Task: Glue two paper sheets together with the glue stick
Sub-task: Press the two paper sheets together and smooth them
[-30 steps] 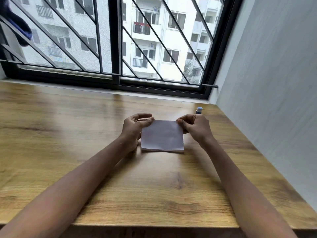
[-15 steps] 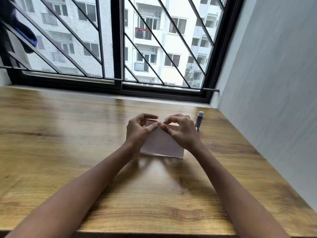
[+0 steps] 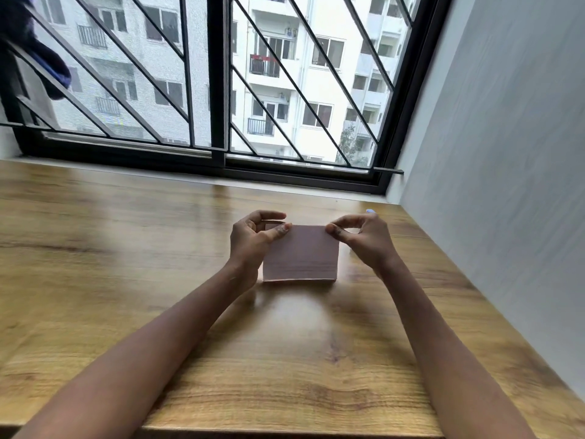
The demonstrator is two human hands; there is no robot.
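Note:
A small square stack of pale paper sheets [image 3: 300, 256] lies on the wooden table [image 3: 126, 264], its near edge resting on the wood and its far edge lifted. My left hand [image 3: 253, 239] pinches the far left corner between thumb and fingers. My right hand [image 3: 364, 239] pinches the far right corner. Only the light cap of the glue stick [image 3: 371, 211] peeks out just behind my right hand; the rest of it is hidden.
A barred window [image 3: 218, 90] runs along the far edge of the table. A grey wall [image 3: 506, 153] closes off the right side. A dark cloth [image 3: 34, 49] hangs at the top left, outside the bars.
My hands, which met over the middle of the paper's far edge half a second ago, have moved apart to its two far corners. The view has shifted and blurred slightly.

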